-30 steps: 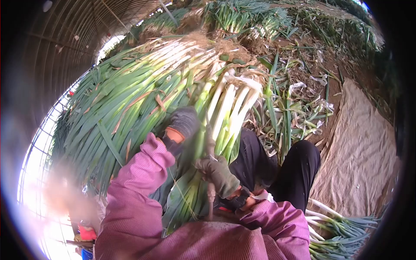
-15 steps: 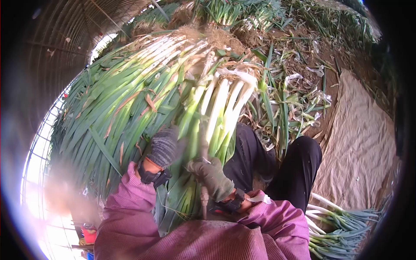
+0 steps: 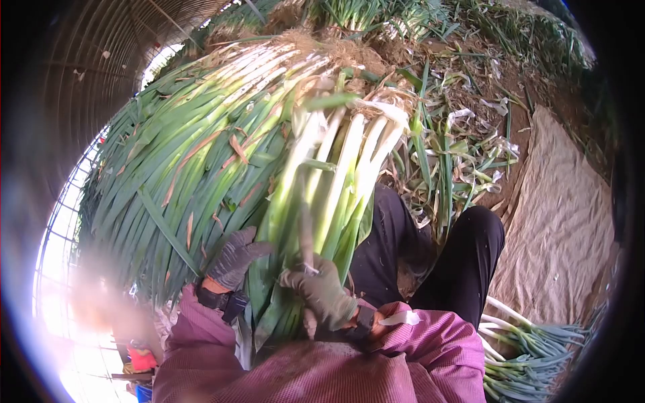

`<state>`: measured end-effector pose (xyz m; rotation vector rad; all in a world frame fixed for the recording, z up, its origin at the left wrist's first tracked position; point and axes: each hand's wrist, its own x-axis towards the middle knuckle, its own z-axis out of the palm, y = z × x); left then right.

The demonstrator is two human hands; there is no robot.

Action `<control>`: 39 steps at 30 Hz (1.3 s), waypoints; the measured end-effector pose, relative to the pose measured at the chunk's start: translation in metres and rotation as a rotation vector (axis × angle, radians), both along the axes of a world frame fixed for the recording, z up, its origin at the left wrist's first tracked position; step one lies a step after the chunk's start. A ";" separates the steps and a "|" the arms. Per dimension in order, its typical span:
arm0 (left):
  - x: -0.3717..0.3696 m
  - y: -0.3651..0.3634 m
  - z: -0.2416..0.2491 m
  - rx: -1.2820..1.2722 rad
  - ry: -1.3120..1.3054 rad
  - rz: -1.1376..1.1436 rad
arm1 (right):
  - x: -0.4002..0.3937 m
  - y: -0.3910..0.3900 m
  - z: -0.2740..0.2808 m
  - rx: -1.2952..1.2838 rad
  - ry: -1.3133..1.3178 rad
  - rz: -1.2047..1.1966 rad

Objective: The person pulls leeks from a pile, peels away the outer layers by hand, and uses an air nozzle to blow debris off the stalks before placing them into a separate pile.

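Note:
My left hand (image 3: 236,260), in a grey glove, is beside the green leaves of the leeks, its thumb and fingers apart. My right hand (image 3: 324,290), gloved in grey-green, is wrapped round a thin rod-like tool (image 3: 306,232) that points up along the stalks; motion blurs its tip. Several peeled leeks (image 3: 346,168) with white shanks lie across my lap area, roots away from me. A green leaf scrap (image 3: 330,102), blurred, hangs above their root ends. Left of them spreads a big pile of unpeeled leeks (image 3: 181,148) with dry brown leaves.
Stripped leaves and skins (image 3: 463,148) litter the soil to the right. A beige cloth (image 3: 554,228) covers the ground there, with more leeks (image 3: 531,349) at its near end. Further leeks (image 3: 342,13) lie at the back. A curved mesh wall (image 3: 74,195) stands at left.
My left hand has drawn down and its fingers have spread. The stalk by the tool now shows whiter, and leaf scraps are in the air above it. My right hand keeps the tool.

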<state>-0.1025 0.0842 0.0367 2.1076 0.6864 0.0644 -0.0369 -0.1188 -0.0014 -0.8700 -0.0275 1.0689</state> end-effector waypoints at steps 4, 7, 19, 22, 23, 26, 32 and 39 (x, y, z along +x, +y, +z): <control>-0.017 0.000 0.007 -0.050 -0.063 -0.121 | 0.001 0.004 0.002 -0.058 -0.024 0.005; -0.030 -0.017 0.021 0.227 -0.037 -0.369 | 0.011 0.007 0.000 -0.108 -0.047 -0.024; -0.109 -0.056 -0.010 0.608 0.167 -0.271 | 0.027 0.007 0.002 -0.143 -0.051 -0.046; -0.117 -0.059 -0.013 0.622 0.205 -0.272 | 0.041 0.004 -0.004 -0.125 -0.063 -0.080; -0.117 -0.059 -0.010 0.605 0.240 -0.267 | 0.044 0.004 -0.008 -0.105 -0.070 -0.072; -0.115 -0.062 -0.003 0.516 0.350 -0.261 | 0.048 0.002 -0.001 -0.087 -0.100 -0.006; -0.088 -0.031 -0.031 0.116 -0.026 -0.328 | 0.044 -0.001 -0.001 -0.116 -0.116 0.040; -0.002 -0.042 -0.014 -0.058 0.037 -0.128 | 0.043 0.000 -0.010 -0.036 -0.090 0.019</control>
